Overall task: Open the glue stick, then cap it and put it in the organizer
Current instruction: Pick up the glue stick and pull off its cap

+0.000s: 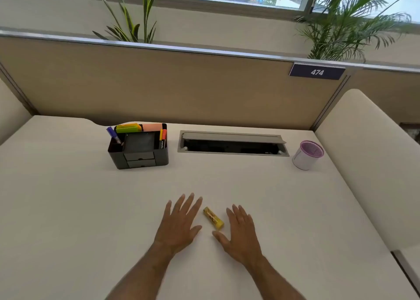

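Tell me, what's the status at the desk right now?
Both hands open, flat on desk: left hand, right hand. Glue stick lying between them, untouched. Organizer ahead-left, path clear.

The desk has a plain off-white top bounded at the far edge by a tan partition. A yellow glue stick lies flat at near centre, angled with one end toward the far left. The left hand and right hand rest palm-down on the top, one on each side of the glue stick, fingers spread. A black organizer stands at far left. A recessed cable hatch occupies far centre. A white cup with a purple lid stands at far right.
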A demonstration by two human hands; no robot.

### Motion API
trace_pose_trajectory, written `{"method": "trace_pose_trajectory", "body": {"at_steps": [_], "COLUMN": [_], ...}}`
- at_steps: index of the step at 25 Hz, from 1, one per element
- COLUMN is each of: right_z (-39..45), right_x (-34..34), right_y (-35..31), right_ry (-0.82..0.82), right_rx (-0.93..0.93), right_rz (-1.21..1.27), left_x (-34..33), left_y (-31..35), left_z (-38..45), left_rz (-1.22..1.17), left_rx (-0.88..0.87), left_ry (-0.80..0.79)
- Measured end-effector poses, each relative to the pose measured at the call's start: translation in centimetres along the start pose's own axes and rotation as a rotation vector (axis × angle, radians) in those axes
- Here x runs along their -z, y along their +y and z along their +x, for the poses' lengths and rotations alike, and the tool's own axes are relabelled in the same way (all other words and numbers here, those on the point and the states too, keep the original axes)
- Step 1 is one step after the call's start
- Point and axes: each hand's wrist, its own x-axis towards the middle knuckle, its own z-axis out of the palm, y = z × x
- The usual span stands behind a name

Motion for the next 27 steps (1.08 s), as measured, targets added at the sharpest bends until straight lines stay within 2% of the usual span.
{"method": "trace_pose_trajectory", "body": {"at_steps": [6,8,13,16,19,23,27], "right_z": [0.7,0.9,1.2,1.4,1.5,1.3,0.9], "right_x": [-1.1,-1.0,-0.8,0.4,2.1,4.3,5.7], "right_y": [0.3,0.3,0.1,-0.5,-1.5,-3.7,-4.7], "right_ry": [0.042,0.075,0.139,0.171,0.169,0.257,0.28], "right_rx": [0.003,0.024,0.082,0.116,0.118,0.148,0.205], "right_rz": [0.046,0.093,0.18,0.34,0.495,0.669,0.652], "left_x": [-2.0,-2.4,-2.6,-1.8,-0.7,0.6,1.8], "left_y": [1.7,2.0,2.6,2.7,3.7,5.4,5.5], "left_z": [2.1,2.5,2.9,2.8,2.4,1.4,0.8], "left_rz": [-0.002,-0.026,-0.134,-0.205,-0.459,-0.826,-0.918], "left_rx": [-0.102,-0.077,-0.014,0.025,0.077,0.123,0.096], "left_ry": [-0.125,-0.139,-0.021,0.042,0.1,0.166,0.222]}}
